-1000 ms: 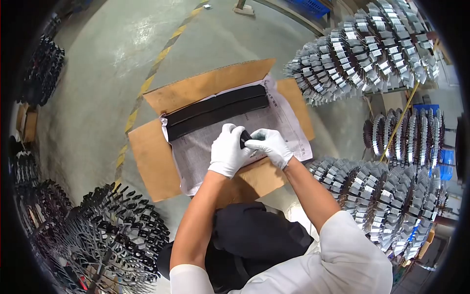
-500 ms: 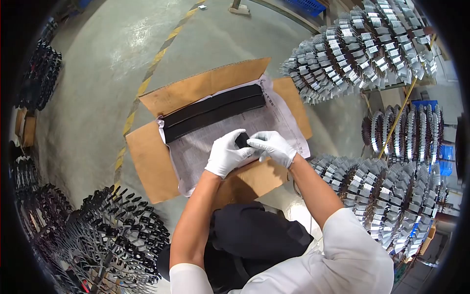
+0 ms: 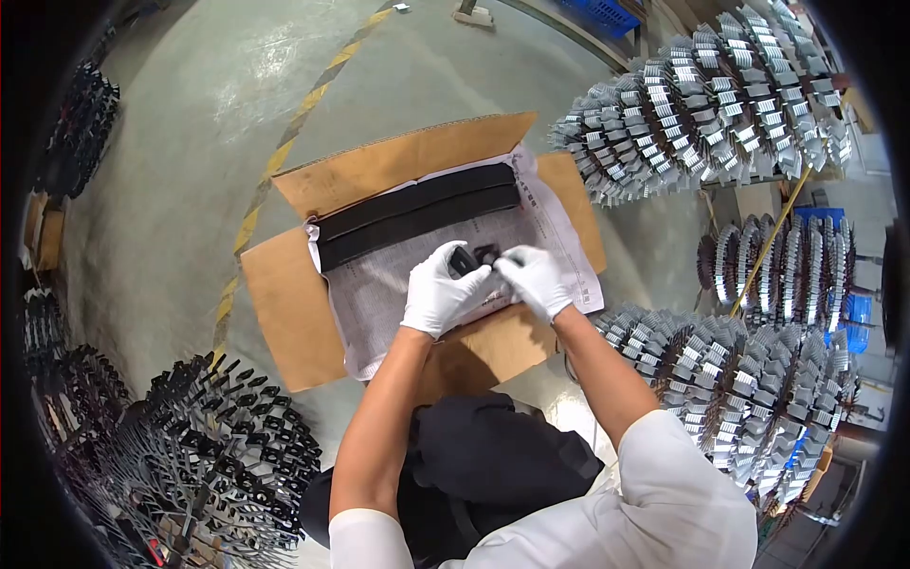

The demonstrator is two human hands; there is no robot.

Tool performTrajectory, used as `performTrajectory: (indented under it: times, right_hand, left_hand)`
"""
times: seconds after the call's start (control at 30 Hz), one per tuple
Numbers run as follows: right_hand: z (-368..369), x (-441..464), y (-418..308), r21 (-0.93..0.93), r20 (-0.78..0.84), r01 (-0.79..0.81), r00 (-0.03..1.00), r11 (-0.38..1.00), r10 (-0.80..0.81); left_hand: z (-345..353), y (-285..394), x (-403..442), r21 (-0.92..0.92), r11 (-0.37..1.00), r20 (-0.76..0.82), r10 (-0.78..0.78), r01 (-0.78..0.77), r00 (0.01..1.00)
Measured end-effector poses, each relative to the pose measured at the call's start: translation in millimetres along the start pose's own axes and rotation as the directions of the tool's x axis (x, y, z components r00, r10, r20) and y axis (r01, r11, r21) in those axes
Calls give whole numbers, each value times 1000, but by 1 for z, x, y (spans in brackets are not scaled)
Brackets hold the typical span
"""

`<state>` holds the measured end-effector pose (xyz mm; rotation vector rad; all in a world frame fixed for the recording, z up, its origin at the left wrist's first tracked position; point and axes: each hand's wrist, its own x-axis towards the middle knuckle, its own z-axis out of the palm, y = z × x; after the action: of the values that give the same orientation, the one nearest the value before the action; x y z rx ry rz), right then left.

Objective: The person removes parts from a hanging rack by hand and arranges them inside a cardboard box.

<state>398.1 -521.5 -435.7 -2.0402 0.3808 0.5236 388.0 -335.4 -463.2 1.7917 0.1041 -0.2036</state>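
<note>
My left hand (image 3: 439, 292), in a white glove, is closed around a small black part (image 3: 463, 261) between thumb and fingers. Close beside it, my right hand (image 3: 537, 283), also gloved, pinches a second small dark piece (image 3: 486, 254) at its fingertips; motion smears these fingers, and the piece's exact kind does not show. Both hands are above the near side of an open cardboard box (image 3: 289, 313) lined with printed paper (image 3: 379, 303). Along the box's far side, black parts (image 3: 417, 213) lie packed tightly in two long rows.
Racks of silvery finned metal parts (image 3: 701, 104) rise at the right, with more silvery parts (image 3: 720, 379) below them. Black parts on wire hangers (image 3: 227, 455) crowd the lower left. Yellow-black floor tape (image 3: 284, 152) runs past the box. A blue crate (image 3: 607, 14) is at the top.
My hands have drawn slightly apart. A dark piece now shows between them at my right fingertips, while the black part stays in my left hand.
</note>
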Motion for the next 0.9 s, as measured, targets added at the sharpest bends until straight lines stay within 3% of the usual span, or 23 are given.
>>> performTrajectory:
  times: [0.07,0.1,0.13,0.2,0.3,0.5,0.6,0.73,0.8,0.87,0.9]
  right_hand:
    - [-8,20,5,115,-184,-54,980,992,75]
    - [-15,40,23,-63,-288,41,956,997,-57]
    - [-22,43,9,-138,-338,-84,940,987,32]
    - [-29,74,32,-382,-425,-81,900,921,-97]
    - [-30,88,26,-446,-489,-158,867,881,-92]
    - [-26,109,22,-466,-469,-142,876,873,-108]
    - [-22,130,30,-285,-468,-183,883,941,30]
    - [-15,140,52,-190,-460,22,881,982,-109]
    - [-11,119,52,-72,-486,42,871,997,-72]
    - [-7,117,71,144,-432,-47,896,988,106]
    - [3,96,46,368,-366,-134,889,920,276]
  left_hand:
    - [-3,-6,-1,74,997,92,-7,0,996]
    - [-4,-9,-3,111,994,138,-14,-2,990]
    - [-4,-13,-3,148,989,182,-19,-8,983]
    - [-2,-15,-7,120,993,317,-61,24,947]
    - [7,-28,-13,143,986,440,-139,84,887]
    - [12,-48,-22,176,981,514,-160,79,843]
    - [14,-51,-22,190,981,525,-136,40,840]
    - [12,-48,-23,190,978,526,-176,87,832]
    - [11,-46,-23,170,978,523,-192,120,830]
    - [12,-46,-23,166,977,514,-201,134,834]
    - [14,-49,-24,172,976,504,-202,131,840]
